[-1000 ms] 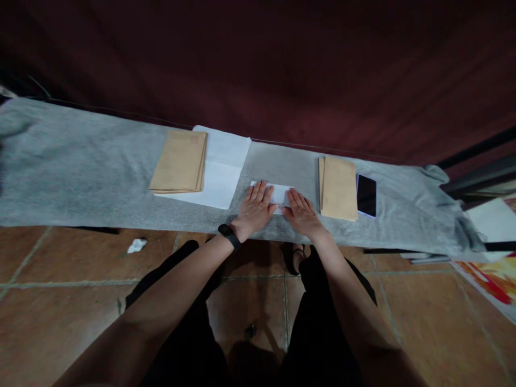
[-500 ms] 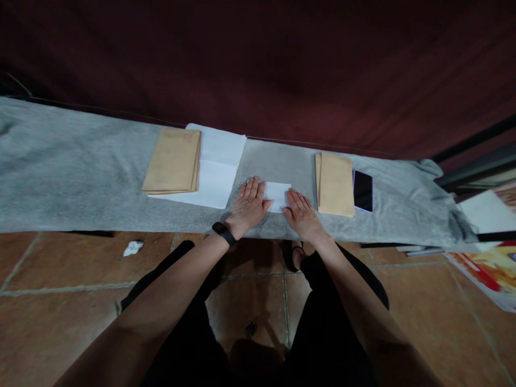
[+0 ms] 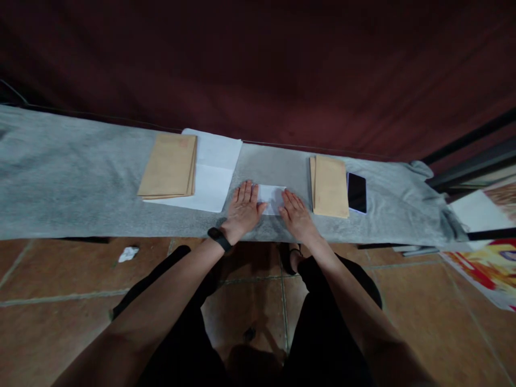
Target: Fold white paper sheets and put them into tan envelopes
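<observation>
Two-handed, open-palmed and gripping nothing: with the left hand (image 3: 243,208) over one end of the small white paper (image 3: 271,200) and the right hand (image 3: 298,217) at the other, toward the surface's (image 3: 278,164) front edge. Best to press evenly, smoothing outward without dragging it askew.

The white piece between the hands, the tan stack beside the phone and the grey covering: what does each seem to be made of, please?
White piece: probably matte paper, being thin, flat and straight-edged.
Tan stack: likely kraft-type paper, dull brown with crisp edges.
Grey covering: apparently soft, dull fabric, given its wrinkles and bunched right end; the fibre is unclear.
</observation>
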The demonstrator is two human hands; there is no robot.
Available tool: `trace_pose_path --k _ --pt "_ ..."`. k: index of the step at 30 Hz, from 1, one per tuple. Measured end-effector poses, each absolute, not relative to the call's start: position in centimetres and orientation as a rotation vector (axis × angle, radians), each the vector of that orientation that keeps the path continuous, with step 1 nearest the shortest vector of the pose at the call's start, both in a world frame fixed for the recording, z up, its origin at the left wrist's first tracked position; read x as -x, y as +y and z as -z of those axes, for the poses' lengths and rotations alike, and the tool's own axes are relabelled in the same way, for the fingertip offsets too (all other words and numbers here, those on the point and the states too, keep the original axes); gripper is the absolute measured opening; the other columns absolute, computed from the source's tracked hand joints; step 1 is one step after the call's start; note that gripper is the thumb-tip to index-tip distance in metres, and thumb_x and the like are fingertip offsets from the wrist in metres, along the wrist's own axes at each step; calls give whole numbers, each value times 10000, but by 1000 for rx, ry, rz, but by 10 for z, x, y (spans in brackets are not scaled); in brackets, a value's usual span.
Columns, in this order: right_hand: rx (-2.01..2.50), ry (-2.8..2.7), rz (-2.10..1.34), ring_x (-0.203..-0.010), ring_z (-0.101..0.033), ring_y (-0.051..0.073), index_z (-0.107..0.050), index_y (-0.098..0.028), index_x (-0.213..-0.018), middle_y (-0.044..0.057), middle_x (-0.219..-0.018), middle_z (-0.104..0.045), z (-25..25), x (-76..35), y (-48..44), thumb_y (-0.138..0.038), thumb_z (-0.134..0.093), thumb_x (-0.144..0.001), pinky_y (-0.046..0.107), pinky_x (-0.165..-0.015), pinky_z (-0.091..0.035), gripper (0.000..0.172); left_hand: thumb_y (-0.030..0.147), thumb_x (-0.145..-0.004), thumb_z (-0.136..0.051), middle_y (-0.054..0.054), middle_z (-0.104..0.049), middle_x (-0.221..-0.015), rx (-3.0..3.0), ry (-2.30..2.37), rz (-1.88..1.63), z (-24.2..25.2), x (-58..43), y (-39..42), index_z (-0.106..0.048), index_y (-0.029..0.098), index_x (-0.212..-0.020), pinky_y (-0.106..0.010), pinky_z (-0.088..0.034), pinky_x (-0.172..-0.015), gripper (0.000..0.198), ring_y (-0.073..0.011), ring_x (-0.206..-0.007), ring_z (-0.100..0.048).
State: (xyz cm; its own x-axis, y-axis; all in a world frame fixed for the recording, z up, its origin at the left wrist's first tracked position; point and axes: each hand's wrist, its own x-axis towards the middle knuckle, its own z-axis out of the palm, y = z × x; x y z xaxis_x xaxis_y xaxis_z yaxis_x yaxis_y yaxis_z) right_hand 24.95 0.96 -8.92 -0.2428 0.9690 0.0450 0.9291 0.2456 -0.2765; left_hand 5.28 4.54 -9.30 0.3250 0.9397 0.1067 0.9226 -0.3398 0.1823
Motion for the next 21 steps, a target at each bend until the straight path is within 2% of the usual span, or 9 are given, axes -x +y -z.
trace_pose_path --k 7,13,21 --pt "1729 -2392 -306 -1529 -213 194 -290 -137 -1570 84 -1641 -270 89 -219 5 -404 -237 -1062 419 -1257 -177 576 324 -1024 -261 -91 -295 -1631 -2617 1590 -314 87 -55 38 -338 148 -1552 -461 -157 -1248 562 -244 -1531 -194" --pt "1811 -2344 -225 -1519 -249 216 -272 -151 -1577 96 -1637 -268 95 -221 6 -398 -270 -1056 443 -1245 -195 577 361 -1025 -288 -170 -293 -1617 -2586 1672 -268 93 -47 39 -343 65 -1533 -449 -208 -1234 590 -273 -1514 -242" --pt "1910 -2261 -129 -1507 -277 248 -266 -107 -1575 136 -1628 -282 102 -228 7 -450 -292 -1049 452 -1224 -229 628 387 -1018 -317 -185 -334 -1598 -2577 1725 -335 96 -41 39 -318 50 -1537 -449 -251 -1218 619 -280 -1503 -272"
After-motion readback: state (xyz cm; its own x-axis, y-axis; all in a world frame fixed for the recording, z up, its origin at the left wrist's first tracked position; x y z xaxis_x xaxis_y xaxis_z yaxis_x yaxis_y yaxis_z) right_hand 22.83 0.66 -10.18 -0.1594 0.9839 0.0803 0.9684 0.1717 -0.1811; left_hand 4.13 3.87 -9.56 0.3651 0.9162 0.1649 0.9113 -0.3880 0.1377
